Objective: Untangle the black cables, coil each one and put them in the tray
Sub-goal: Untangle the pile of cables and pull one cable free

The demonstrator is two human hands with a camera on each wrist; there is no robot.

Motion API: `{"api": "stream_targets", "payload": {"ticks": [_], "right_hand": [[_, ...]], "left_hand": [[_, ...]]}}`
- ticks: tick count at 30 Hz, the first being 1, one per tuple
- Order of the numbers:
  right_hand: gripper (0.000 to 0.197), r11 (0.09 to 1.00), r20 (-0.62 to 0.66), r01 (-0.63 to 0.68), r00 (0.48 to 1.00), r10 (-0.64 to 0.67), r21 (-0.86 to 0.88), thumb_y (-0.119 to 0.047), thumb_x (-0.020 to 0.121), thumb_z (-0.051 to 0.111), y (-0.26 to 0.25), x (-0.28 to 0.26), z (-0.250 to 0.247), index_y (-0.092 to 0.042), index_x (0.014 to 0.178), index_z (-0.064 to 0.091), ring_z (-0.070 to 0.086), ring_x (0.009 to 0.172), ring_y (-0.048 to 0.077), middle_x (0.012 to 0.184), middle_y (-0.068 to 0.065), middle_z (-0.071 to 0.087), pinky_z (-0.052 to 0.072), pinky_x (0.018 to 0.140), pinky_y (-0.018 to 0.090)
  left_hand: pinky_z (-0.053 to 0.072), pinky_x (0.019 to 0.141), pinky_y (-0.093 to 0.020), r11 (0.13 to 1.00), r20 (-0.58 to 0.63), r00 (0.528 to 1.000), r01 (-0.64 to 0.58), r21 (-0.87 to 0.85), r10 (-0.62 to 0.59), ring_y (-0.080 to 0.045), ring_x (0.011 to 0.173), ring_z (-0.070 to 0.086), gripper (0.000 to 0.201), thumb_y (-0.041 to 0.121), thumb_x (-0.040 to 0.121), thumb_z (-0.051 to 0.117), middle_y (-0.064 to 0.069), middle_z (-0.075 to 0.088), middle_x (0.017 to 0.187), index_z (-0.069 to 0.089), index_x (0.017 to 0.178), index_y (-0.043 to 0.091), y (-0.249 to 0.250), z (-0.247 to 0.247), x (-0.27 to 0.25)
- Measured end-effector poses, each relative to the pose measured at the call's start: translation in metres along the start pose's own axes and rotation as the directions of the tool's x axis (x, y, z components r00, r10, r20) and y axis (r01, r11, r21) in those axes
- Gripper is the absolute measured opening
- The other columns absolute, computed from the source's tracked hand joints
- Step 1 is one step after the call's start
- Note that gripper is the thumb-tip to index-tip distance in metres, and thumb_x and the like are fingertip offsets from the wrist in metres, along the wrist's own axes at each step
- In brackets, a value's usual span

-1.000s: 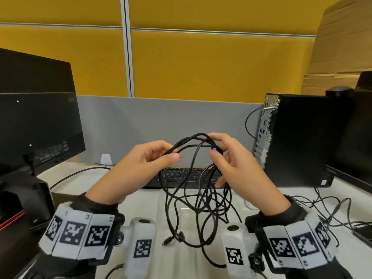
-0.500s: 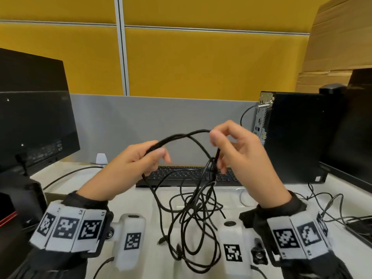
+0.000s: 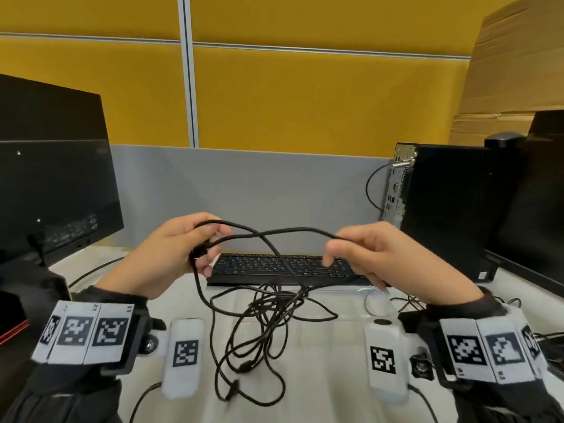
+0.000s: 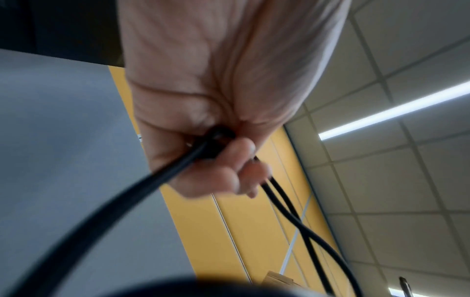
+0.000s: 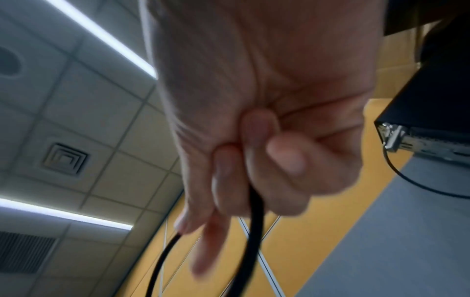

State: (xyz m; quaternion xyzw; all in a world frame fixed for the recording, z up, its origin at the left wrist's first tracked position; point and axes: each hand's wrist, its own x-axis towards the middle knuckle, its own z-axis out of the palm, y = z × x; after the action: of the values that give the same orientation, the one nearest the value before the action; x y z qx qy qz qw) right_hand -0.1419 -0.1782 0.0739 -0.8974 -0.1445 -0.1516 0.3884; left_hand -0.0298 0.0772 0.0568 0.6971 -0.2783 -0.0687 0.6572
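- Both hands are raised above the desk, well apart, each closed on black cable: my left hand (image 3: 171,251) grips strands in a curled fist, and my right hand (image 3: 384,254) has fingers curled round one strand.
- Left wrist view: my left hand (image 4: 216,112) has one thick strand leaving the palm and two thinner strands running out past the fingertips.
- Right wrist view: my right hand (image 5: 254,130) has cable passing between its curled fingers.
- Black cables (image 3: 262,325) span between the hands, cross midway, then hang into a tangle lying on the white desk (image 3: 320,377).
- A clear tray (image 3: 351,293) sits behind the tangle, just before the keyboard (image 3: 262,267).
- Monitor (image 3: 52,184) stands at left, computer tower (image 3: 445,209) at right.
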Motion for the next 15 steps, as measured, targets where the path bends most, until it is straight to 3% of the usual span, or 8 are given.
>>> {"api": "stream_targets", "payload": {"ticks": [2, 5, 7, 9, 12, 13, 15], "right_hand": [[0.032, 0.983, -0.131, 0.005, 0.991, 0.019, 0.186, -0.034, 0.095, 0.043, 0.004, 0.004, 0.001, -0.01, 0.077, 0.052, 0.032, 0.04, 0.012, 0.049, -0.007, 0.031, 0.039, 0.043, 0.023], [0.032, 0.805, -0.342, 0.099, 0.93, 0.134, 0.586, -0.036, 0.099, 0.031, 0.009, 0.012, 0.007, -0.012, 0.078, 0.038, 0.043, 0.041, 0.016, 0.052, -0.004, 0.029, 0.052, 0.051, 0.031], [0.034, 0.68, -0.341, 0.143, 0.925, 0.166, 0.719, -0.035, 0.101, 0.026, 0.01, 0.017, 0.016, -0.014, 0.077, 0.035, 0.052, 0.045, 0.02, 0.052, -0.001, 0.031, 0.056, 0.058, 0.035], [0.034, 0.563, -0.304, 0.155, 0.935, 0.182, 0.812, -0.035, 0.102, 0.024, 0.007, 0.021, 0.026, -0.014, 0.077, 0.034, 0.056, 0.049, 0.023, 0.052, 0.0, 0.033, 0.057, 0.064, 0.04], [0.034, 0.403, -0.277, 0.172, 0.935, 0.22, 0.899, -0.034, 0.102, 0.025, 0.004, 0.023, 0.036, -0.014, 0.077, 0.035, 0.058, 0.051, 0.024, 0.05, 0.0, 0.034, 0.058, 0.068, 0.043], [0.034, 0.364, -0.275, 0.177, 0.931, 0.24, 0.914, -0.034, 0.102, 0.026, 0.004, 0.024, 0.038, -0.014, 0.076, 0.035, 0.06, 0.053, 0.025, 0.05, 0.001, 0.034, 0.058, 0.07, 0.044], [0.035, 0.319, -0.275, 0.183, 0.922, 0.273, 0.93, -0.032, 0.103, 0.027, 0.004, 0.025, 0.039, -0.014, 0.075, 0.037, 0.062, 0.056, 0.026, 0.049, 0.002, 0.036, 0.058, 0.073, 0.046]], "left_hand": [[0.046, 0.043, -0.025, 0.999, -0.037, 0.999, 0.028, -0.043, -0.029, -0.013, 0.044, 0.045, 0.025, 0.012, 0.099, 0.037, -0.008, 0.058, 0.066, 0.059, 0.093, 0.004, -0.001, -0.002, 0.0], [0.041, 0.04, -0.022, 0.998, -0.119, 0.991, 0.047, -0.048, -0.053, -0.013, 0.047, 0.051, 0.022, 0.015, 0.099, 0.039, -0.008, 0.065, 0.078, 0.059, 0.099, 0.007, -0.004, -0.004, 0.002], [0.038, 0.046, -0.022, 0.999, -0.108, 0.993, 0.041, -0.025, -0.044, -0.013, 0.052, 0.054, 0.016, 0.014, 0.095, 0.05, -0.008, 0.068, 0.087, 0.059, 0.107, 0.012, -0.006, -0.001, 0.002], [0.043, 0.062, -0.026, 0.999, -0.03, 0.999, 0.032, 0.041, -0.031, -0.012, 0.073, 0.064, 0.037, 0.019, 0.079, 0.065, -0.001, 0.069, 0.105, 0.058, 0.114, 0.026, -0.006, 0.006, 0.001], [0.041, 0.082, -0.021, 0.961, 0.001, 1.0, -0.029, 0.274, 0.03, -0.002, 0.107, 0.055, 0.058, 0.045, 0.066, 0.061, 0.013, 0.049, 0.129, 0.046, 0.122, 0.043, -0.001, 0.022, -0.003], [0.036, 0.086, -0.019, 0.916, -0.042, 0.995, -0.066, 0.396, 0.09, 0.001, 0.112, 0.046, 0.063, 0.058, 0.065, 0.057, 0.018, 0.038, 0.131, 0.04, 0.124, 0.045, 0.002, 0.028, -0.005], [0.023, 0.095, -0.026, 0.758, -0.081, 0.962, -0.152, 0.634, 0.26, 0.006, 0.115, 0.027, 0.075, 0.08, 0.061, 0.041, 0.029, 0.021, 0.124, 0.028, 0.127, 0.047, 0.01, 0.043, -0.013]]}}
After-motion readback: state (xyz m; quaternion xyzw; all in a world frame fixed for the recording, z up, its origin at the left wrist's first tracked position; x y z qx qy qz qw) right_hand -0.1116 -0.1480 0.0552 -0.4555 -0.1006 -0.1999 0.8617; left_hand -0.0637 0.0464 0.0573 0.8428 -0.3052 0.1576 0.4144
